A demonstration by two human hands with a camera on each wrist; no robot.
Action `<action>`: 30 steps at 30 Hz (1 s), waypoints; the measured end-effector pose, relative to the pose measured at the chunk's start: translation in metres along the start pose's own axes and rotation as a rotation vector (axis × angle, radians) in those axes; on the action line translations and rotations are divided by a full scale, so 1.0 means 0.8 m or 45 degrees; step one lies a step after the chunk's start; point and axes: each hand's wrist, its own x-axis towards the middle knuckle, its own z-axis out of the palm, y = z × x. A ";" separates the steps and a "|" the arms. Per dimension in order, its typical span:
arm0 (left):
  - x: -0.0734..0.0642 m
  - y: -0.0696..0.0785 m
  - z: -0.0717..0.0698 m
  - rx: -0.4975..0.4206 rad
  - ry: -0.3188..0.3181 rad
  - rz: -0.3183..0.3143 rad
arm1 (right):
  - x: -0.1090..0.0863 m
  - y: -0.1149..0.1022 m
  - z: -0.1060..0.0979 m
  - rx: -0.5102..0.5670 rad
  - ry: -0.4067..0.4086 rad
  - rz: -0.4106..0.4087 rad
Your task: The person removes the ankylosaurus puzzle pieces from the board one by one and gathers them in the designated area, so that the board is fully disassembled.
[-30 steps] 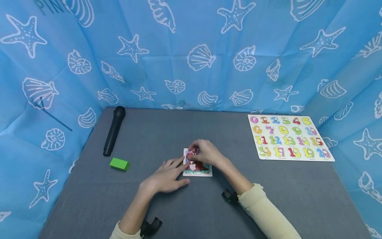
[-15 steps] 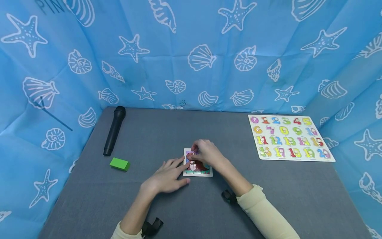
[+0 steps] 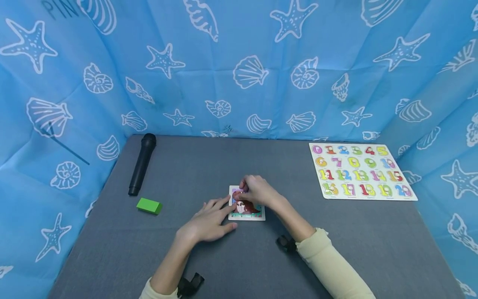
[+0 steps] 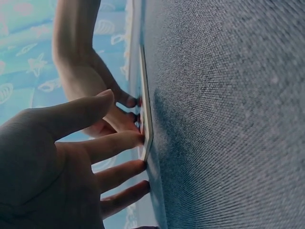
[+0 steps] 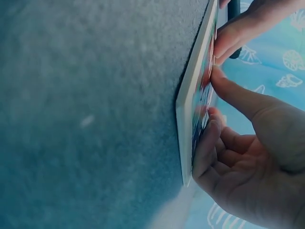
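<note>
Picture board (image 3: 248,210) lay beneath your fingertips: left hand (image 3: 210,221) spread, touching edge; right hand (image 3: 259,192) half-curled, pinch unclear. Steady left pressure seemed best.

One camera high, two cameras low and near
The head view looks forward and down over the worktop (image 3: 201,166), from farther away. The wrist views, turned sideways, look almost along this surface from very near; these two share the left hand (image 4: 52,157), the right hand (image 5: 257,167) and the picture board (image 3: 248,214).
</note>
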 end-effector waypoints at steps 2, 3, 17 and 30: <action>0.000 0.000 0.000 0.000 0.001 0.002 | 0.001 0.003 0.000 -0.006 -0.004 -0.019; 0.000 0.000 0.000 0.001 0.001 0.003 | 0.002 0.004 0.000 -0.005 -0.007 -0.024; -0.001 0.000 0.001 0.006 0.016 0.002 | 0.004 0.013 -0.003 0.026 -0.013 -0.061; -0.002 0.000 0.001 -0.001 0.007 0.005 | -0.002 0.006 -0.002 0.053 -0.041 -0.078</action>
